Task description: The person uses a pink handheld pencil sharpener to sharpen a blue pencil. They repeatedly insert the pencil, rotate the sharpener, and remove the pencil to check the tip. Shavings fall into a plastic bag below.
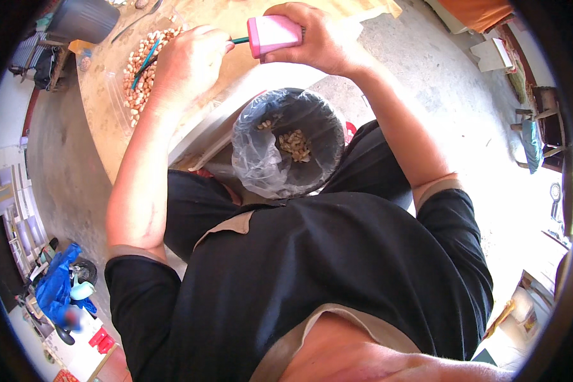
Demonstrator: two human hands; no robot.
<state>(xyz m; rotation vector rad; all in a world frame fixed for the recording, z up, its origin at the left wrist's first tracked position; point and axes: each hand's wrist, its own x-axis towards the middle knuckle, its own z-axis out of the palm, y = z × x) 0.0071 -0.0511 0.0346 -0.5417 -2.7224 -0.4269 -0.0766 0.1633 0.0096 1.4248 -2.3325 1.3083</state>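
Note:
Above the table's near edge, my left hand (191, 63) is closed on a dark green pencil (239, 41). The pencil's other end enters a pink and white pencil sharpener (275, 35), so its tip is hidden. My right hand (325, 38) wraps round the sharpener from the right. Beside my left hand lies a clear tray (116, 86) of shelled nuts that look like peanuts (135, 105). Several blue-green and dark pencils (146, 62) rest on the nuts, partly covered by my left hand.
A bin (330, 105) with a clear plastic liner stands between my knees, with pale scraps (295, 145) at its bottom. The wooden table (99, 127) has a curved left edge. A grey bucket (86, 19) is at the far left. A blue cloth (57, 283) hangs at lower left.

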